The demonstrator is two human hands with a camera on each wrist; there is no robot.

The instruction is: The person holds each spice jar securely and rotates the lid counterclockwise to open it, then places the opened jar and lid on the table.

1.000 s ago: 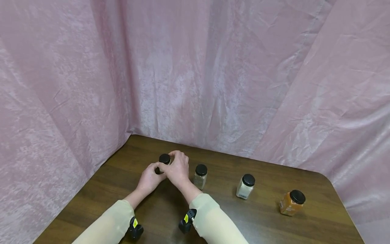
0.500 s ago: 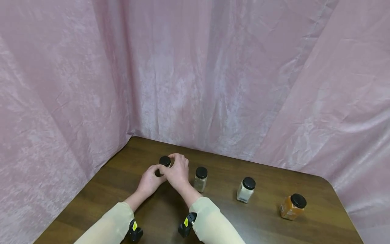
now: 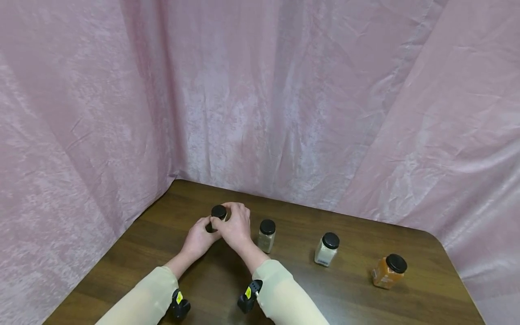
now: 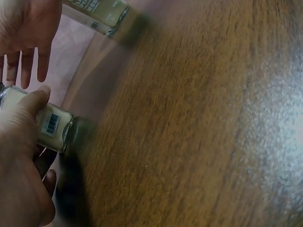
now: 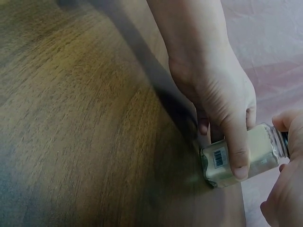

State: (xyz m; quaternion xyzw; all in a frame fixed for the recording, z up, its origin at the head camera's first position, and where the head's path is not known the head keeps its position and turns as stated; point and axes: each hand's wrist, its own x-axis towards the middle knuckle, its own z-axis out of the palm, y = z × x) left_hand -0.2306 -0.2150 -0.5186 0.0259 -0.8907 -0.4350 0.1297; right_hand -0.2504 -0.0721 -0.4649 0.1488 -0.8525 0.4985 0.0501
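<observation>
A clear glass spice jar with pale contents (image 5: 260, 144) and a black lid (image 3: 219, 211) stands on the table toward the back left. My left hand (image 3: 199, 239) grips the jar's body, its thumb lying along the side near a barcode label in both wrist views. At the top, my right hand (image 3: 236, 228) has its thumb and fingers around the lid, pinching it. In the right wrist view, the right hand (image 5: 289, 175) is cut off by the frame's edge, and the lid is mostly hidden. Just right of the hands is another jar (image 3: 266, 237), with greyish-beige contents.
Farther right on the wooden table (image 3: 349, 289) stand a jar with white contents (image 3: 327, 250) and a jar with orange contents (image 3: 387, 272), both black-lidded. Pink curtains (image 3: 260, 99) hang behind the table and along its left side.
Both hands stay at the same jar with almost no movement. The head view shifts slightly up and down; the other jars stand where they were.
</observation>
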